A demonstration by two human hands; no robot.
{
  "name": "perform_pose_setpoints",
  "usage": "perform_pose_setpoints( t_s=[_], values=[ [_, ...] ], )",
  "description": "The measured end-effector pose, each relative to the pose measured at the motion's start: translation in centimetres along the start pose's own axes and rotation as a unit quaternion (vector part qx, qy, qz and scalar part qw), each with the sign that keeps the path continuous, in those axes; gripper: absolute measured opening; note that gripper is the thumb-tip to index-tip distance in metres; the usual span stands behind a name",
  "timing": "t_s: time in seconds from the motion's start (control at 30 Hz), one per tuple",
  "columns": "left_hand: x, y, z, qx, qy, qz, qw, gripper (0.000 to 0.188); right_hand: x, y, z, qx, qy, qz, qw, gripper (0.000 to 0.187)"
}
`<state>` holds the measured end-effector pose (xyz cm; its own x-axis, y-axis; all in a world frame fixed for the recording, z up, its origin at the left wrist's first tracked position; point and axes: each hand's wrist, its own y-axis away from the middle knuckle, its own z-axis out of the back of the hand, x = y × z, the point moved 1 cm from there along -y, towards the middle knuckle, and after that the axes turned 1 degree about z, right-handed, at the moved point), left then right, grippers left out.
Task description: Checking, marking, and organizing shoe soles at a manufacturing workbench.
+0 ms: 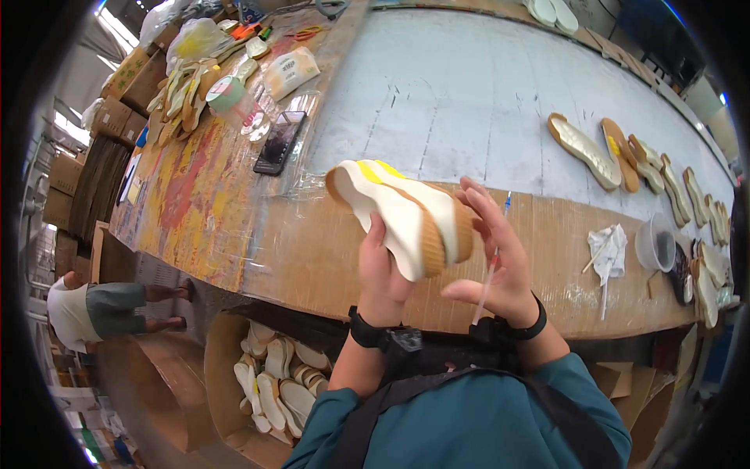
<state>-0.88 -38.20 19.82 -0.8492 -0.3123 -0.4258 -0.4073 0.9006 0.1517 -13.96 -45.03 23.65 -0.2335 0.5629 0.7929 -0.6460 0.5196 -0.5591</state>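
Above the table's front edge, my left hand is closed round a pair of shoe soles, thumb on the near side. They are pressed together, with cream-white sides, tan bottoms and yellow patches. My right hand is beside their ribbed tan end, fingers stretched and thumb apart. A slim translucent pen-like stick with a blue tip passes across this palm and appears held between the fingers. Whether the right fingertips touch the soles, I cannot tell.
Cardboard covers the table's near side. More soles line the right. A plastic cup and white tissue lie near them. At left are a phone, a jar and piled soles. A box of soles stands below; a person bends at far left.
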Motion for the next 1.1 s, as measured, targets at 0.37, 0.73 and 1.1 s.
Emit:
perform_pose_setpoints(
  t_s=[0.37,0.73,1.1],
  values=[
    [1.3,0.4,0.8,-0.051,0.041,-0.013,0.998,0.044,-0.6,0.2,-2.8,-0.1,-0.098,-0.126,0.982,0.095],
    [0.3,1.5,2.2,0.049,-0.17,-0.089,0.98,0.056,-0.3,2.1,-0.7,0.024,-0.31,-0.09,0.946,0.079],
    [0.5,2.8,4.1,0.117,-0.11,0.009,0.987,0.05,-0.6,5.2,1.4,0.136,-0.192,-0.168,0.957,0.065]
  ],
)
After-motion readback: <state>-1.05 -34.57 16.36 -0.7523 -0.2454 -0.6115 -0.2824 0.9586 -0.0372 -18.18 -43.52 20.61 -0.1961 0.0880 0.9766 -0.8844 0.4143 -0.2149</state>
